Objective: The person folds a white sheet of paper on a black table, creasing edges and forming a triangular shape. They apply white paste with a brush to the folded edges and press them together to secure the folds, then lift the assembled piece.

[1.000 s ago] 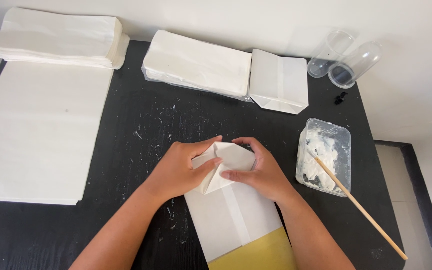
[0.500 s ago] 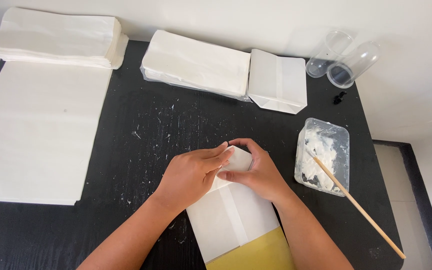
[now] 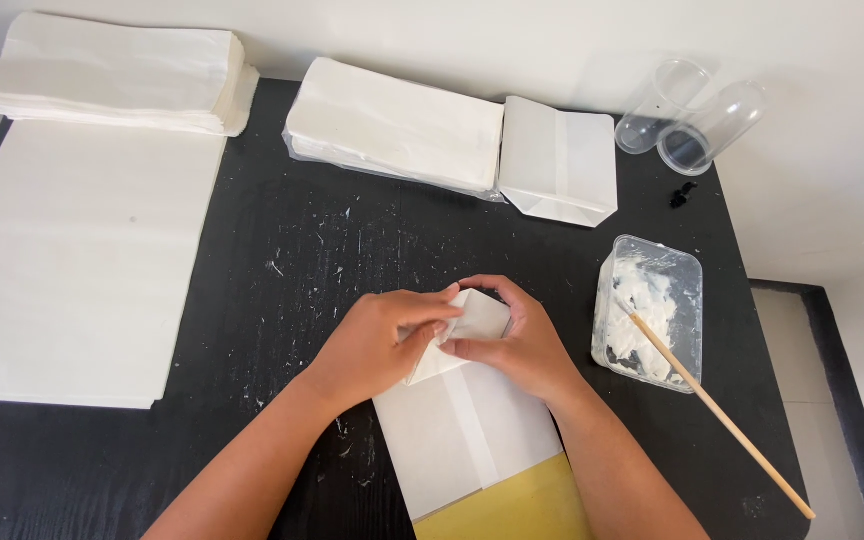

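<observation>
- Left hand (image 3: 377,345): lying fingers-down on the folded top end of the white paper bag (image 3: 467,430), pressing a flap flat; fingers bent, not wrapped around anything.
- Right hand (image 3: 512,340): curling over the same folded end from the other side, thumb and fingers pinching the fold; touching the left hand's fingertips.
- Bag: lying flat near the middle of the black table's (image 3: 282,260) front edge, its lower end resting on a yellow sheet (image 3: 512,510).
- Clear tub (image 3: 652,310): sitting near the right edge, holding white paste; a wooden stick (image 3: 717,410) is leaning out of it toward the front right corner.
- Finished bag (image 3: 560,160): lying at the back edge, touching a wrapped stack (image 3: 397,125) of white bags.
- Two clear cups (image 3: 692,120): lying tipped over at the back right corner.
- Large white sheets (image 3: 82,260): covering the left edge, with another stack (image 3: 117,70) sitting at the back left corner.
</observation>
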